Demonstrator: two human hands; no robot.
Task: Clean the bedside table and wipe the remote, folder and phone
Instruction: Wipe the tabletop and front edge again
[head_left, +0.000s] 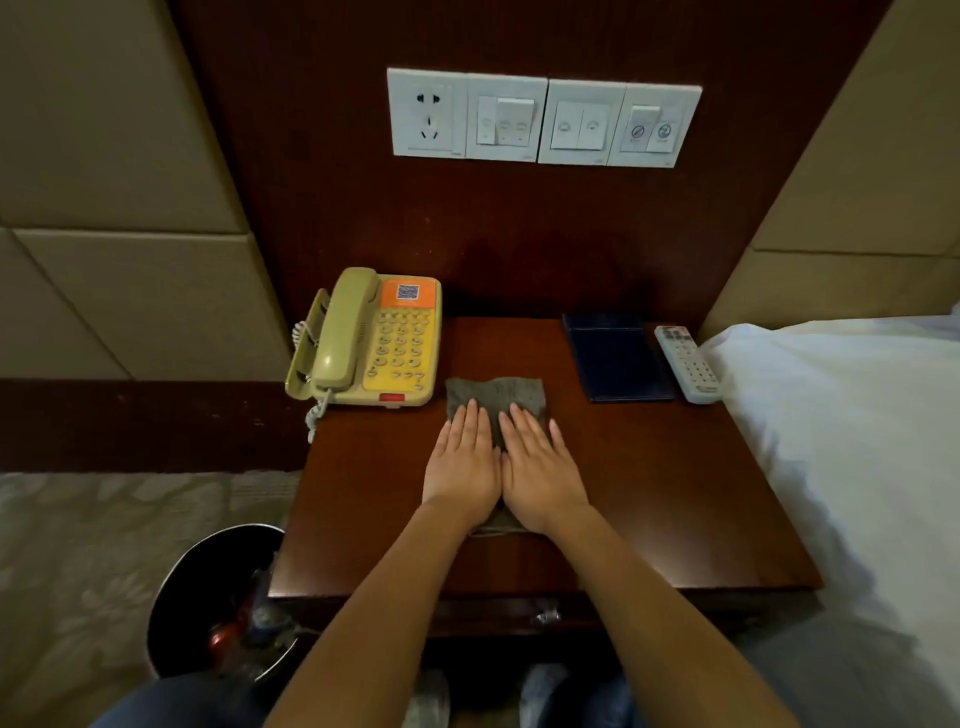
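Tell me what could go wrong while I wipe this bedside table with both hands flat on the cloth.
1. The phone sits at the left edge of the table with its cord hanging over; a leftward sweep of the cloth might nudge it toward the bin below.
2. The remote lies at the right edge beside the folder; a rightward sweep could push it off toward the bed.

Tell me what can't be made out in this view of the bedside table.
Head view throughout.
Grey cloth: near half hidden under the left hand and right hand.
Remote: button labels too small to read.
Wall switch panel: icons blurred.
Bin: contents dark, partly hidden by the bedside table edge.
Folder: cover too dark to show any print.
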